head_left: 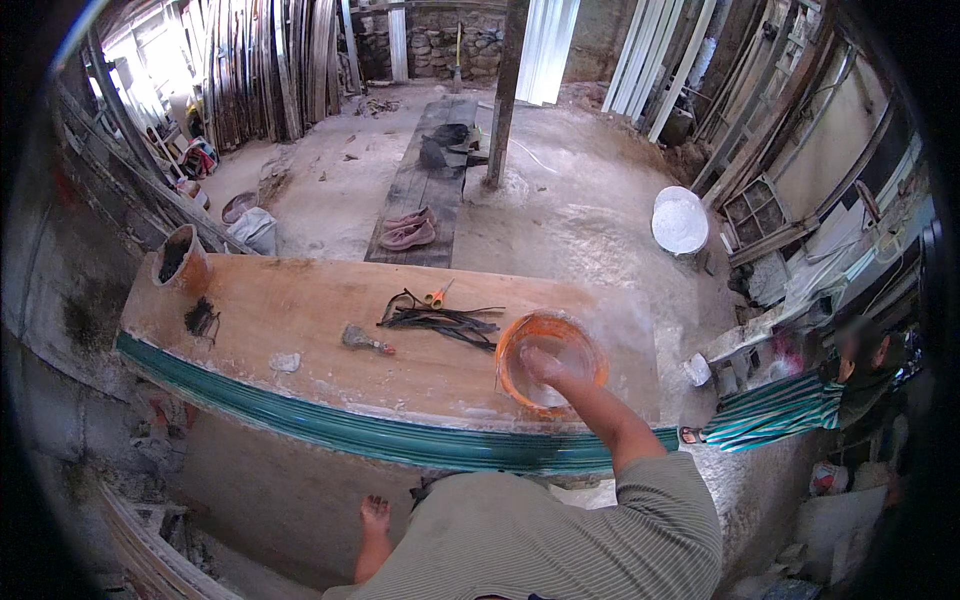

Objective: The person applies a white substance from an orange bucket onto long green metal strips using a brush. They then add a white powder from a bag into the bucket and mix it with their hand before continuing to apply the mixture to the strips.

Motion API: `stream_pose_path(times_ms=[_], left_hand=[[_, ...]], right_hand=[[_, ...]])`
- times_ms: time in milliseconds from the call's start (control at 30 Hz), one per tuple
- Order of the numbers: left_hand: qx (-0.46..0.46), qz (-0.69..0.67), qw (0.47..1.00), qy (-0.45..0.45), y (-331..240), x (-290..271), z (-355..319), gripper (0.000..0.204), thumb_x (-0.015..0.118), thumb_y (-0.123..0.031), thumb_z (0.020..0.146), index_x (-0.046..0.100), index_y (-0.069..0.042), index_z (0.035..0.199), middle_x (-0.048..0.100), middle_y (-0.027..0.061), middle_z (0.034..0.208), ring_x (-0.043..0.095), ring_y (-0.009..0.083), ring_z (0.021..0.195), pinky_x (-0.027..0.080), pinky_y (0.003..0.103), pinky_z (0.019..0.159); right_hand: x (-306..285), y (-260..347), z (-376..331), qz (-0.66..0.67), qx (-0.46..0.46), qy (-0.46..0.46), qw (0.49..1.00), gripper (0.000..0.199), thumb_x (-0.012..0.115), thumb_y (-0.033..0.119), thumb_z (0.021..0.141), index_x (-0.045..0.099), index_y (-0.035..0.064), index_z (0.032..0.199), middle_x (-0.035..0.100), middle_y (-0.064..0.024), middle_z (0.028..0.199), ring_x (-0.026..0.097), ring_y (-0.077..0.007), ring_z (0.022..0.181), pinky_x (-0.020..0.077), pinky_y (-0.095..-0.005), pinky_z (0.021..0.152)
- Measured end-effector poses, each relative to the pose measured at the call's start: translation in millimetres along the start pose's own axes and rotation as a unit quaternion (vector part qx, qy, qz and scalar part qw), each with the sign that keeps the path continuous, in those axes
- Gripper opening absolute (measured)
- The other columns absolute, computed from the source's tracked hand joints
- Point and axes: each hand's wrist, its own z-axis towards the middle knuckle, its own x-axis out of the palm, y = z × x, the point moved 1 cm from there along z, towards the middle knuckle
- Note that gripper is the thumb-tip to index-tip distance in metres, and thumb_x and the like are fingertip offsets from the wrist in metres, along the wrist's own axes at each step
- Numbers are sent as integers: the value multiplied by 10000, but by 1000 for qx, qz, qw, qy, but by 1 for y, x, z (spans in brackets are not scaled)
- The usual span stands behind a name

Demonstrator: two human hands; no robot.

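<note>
My right hand (pixel 541 364) reaches down into an orange bucket (pixel 516 393) at the right end of the wooden table. Pale, cloudy liquid or plaster mix is inside, and my fingers are too hidden and small to make out. My left hand (pixel 375 513) hangs low beside my body, short of the table, its fingers apart and nothing in it. Left of the bucket lies a bundle of dark strips (pixel 440 318), with orange-handled scissors (pixel 437 297) just beyond. A brush-like tool (pixel 366 340) with a red tip rests nearer the table's middle.
A long green ribbed moulding (pixel 380 433) runs along the table's near edge. A clay-coloured pot (pixel 183 262) stands at the far left corner. Beyond are a plank with pink shoes (pixel 408 230), a post (pixel 507 100) and a white bucket (pixel 680 220). Another person (pixel 800 405) is at right.
</note>
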Motion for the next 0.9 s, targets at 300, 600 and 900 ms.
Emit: stream_pose_path(times_ms=[300,600,900], left_hand=[[24,8,1000,-11,-3,6,15,577,472,-383,990,369,-63,1458,458,134,1445,500,334,1232,420,456,1013],[-25,40,999,21,12,19,-6,625,475,-418,980,343,-89,1494,378,131,1522,403,345,1364,390,430,1040],[24,10,999,28,-3,19,24,592,453,-447,988,392,-102,1465,465,117,1430,516,296,1157,421,422,963]], right_hand=[[-5,11,-42,-467,-162,214,843,273,529,214,881,734,54,967,698,-171,1124,641,-275,1101,501,-439,946],[15,-56,7,-140,-162,-2,977,196,539,208,904,622,58,810,550,-110,688,531,-261,674,444,-450,683],[-10,-67,-20,-212,-196,-106,952,307,493,199,924,680,-4,1057,659,-260,1112,623,-384,1088,467,-475,986]])
